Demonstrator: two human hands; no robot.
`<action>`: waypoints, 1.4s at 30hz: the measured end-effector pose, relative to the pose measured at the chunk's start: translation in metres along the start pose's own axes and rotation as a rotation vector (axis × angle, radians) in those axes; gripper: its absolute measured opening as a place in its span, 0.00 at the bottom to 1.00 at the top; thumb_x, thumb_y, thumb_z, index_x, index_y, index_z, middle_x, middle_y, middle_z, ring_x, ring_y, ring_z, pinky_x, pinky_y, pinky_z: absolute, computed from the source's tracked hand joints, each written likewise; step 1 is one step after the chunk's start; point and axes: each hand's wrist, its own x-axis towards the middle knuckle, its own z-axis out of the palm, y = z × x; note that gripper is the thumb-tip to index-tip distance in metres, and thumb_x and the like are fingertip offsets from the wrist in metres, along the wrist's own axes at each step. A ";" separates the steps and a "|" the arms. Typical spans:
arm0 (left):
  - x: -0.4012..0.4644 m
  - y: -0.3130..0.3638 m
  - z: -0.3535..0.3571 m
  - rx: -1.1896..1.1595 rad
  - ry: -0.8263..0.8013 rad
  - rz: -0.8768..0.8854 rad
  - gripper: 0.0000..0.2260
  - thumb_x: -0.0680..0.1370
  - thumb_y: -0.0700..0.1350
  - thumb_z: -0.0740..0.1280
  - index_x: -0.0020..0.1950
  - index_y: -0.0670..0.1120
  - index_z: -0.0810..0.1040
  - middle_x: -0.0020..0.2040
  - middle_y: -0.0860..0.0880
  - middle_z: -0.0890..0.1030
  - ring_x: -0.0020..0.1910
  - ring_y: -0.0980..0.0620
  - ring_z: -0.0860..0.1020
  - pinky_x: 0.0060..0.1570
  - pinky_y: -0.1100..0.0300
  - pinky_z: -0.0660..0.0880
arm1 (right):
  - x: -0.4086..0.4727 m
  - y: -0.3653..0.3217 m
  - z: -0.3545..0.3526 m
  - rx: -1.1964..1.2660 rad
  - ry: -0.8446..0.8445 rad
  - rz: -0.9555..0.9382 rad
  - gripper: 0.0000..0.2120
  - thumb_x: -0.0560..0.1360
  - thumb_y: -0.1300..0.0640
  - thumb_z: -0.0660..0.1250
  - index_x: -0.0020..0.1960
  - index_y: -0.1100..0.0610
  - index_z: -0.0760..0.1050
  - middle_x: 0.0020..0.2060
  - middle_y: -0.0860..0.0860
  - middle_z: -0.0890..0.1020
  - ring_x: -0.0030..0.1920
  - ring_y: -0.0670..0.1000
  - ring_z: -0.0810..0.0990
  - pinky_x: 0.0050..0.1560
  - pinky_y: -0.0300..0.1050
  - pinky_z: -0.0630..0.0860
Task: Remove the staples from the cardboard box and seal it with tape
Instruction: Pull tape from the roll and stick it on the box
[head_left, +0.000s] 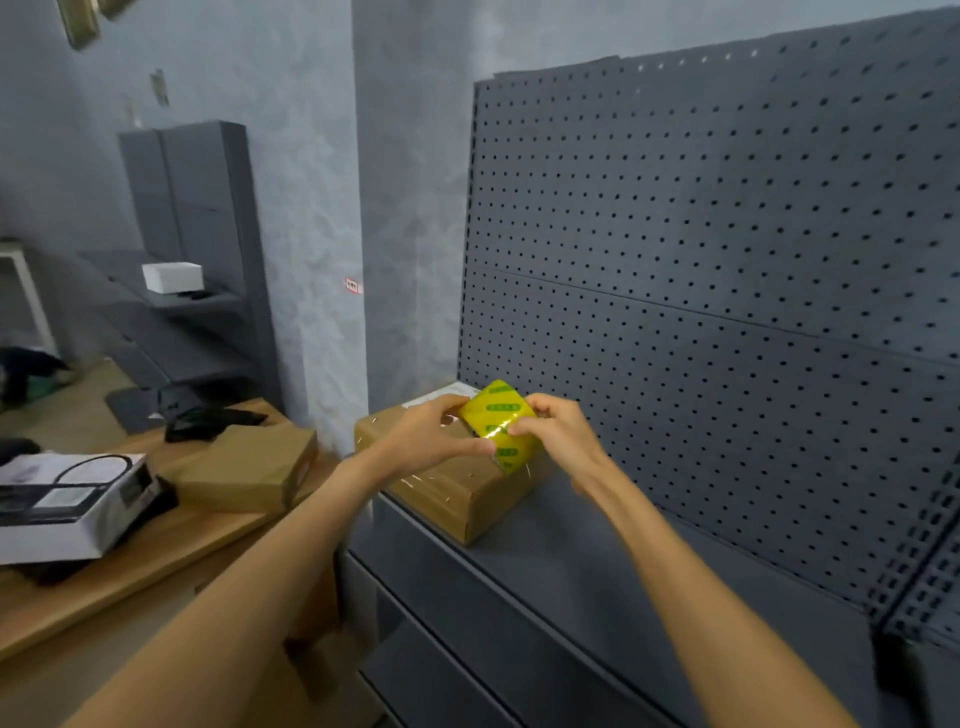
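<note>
We grip the yellow tape roll (500, 423) with our left hand (431, 434) and right hand (558, 434), over the cardboard box (457, 486) on the grey shelf (597, 571); 1 more box (249, 467) lies left.

The light is dim, cool and even, with a bluish cast over the wall (311, 208) and the pegboard (727, 234). Shadows are soft, darkest under the shelf (571, 561) below the pegboard. Small glints show on the shiny tape roll (498, 423) in front of the pegboard. Motion blur smears everything left of the pegboard. Straight edges bow toward the frame's borders.
</note>
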 end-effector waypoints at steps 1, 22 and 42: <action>0.007 -0.006 -0.002 -0.016 -0.010 0.003 0.16 0.70 0.52 0.75 0.52 0.58 0.72 0.45 0.67 0.72 0.46 0.65 0.72 0.41 0.76 0.66 | 0.007 0.003 0.003 -0.007 0.006 0.005 0.07 0.71 0.66 0.68 0.38 0.55 0.76 0.33 0.48 0.78 0.33 0.42 0.75 0.32 0.29 0.70; 0.212 -0.089 0.008 -0.102 -0.056 0.239 0.39 0.65 0.55 0.78 0.72 0.51 0.65 0.66 0.54 0.69 0.64 0.57 0.69 0.61 0.62 0.67 | 0.182 0.049 0.002 -0.009 0.250 0.133 0.15 0.73 0.64 0.61 0.32 0.54 0.61 0.29 0.49 0.65 0.30 0.46 0.65 0.30 0.39 0.63; 0.229 -0.084 0.061 -0.706 -0.390 0.236 0.32 0.57 0.63 0.76 0.59 0.58 0.75 0.58 0.55 0.76 0.61 0.51 0.74 0.62 0.48 0.73 | 0.117 0.051 0.016 0.112 0.627 0.200 0.14 0.73 0.62 0.60 0.54 0.67 0.77 0.44 0.58 0.81 0.45 0.54 0.79 0.50 0.54 0.77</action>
